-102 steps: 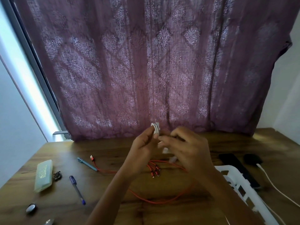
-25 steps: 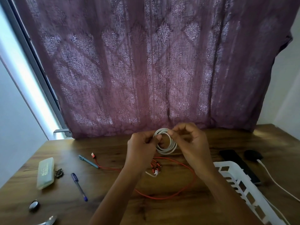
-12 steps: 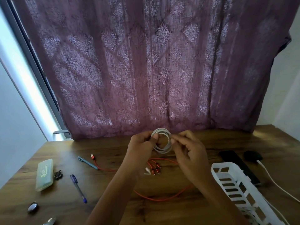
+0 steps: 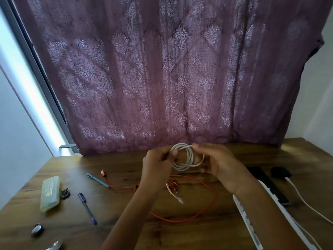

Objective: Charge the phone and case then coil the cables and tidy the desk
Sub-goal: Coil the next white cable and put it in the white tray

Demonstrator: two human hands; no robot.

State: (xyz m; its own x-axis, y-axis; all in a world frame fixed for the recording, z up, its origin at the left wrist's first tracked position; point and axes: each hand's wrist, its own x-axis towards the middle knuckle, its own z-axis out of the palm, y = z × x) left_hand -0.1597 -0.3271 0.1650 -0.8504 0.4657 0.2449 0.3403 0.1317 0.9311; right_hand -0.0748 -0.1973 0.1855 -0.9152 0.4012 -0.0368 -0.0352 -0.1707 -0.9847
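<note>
Above the table [image 4: 225,230], the left hand [image 4: 156,166] and right hand [image 4: 219,163] each pinch opposite sides of the coiled white cable [image 4: 185,156], its loose end seemingly dangling over the red cable [image 4: 198,216] lying below.

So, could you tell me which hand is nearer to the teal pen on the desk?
Left. The left hand is up right of the teal pen, gripping the white cable coil; the right hand grips the coil's far side.

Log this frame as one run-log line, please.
stage: coiling | left hand + right hand: hold white cable coil | red cable: loose on desk
</note>
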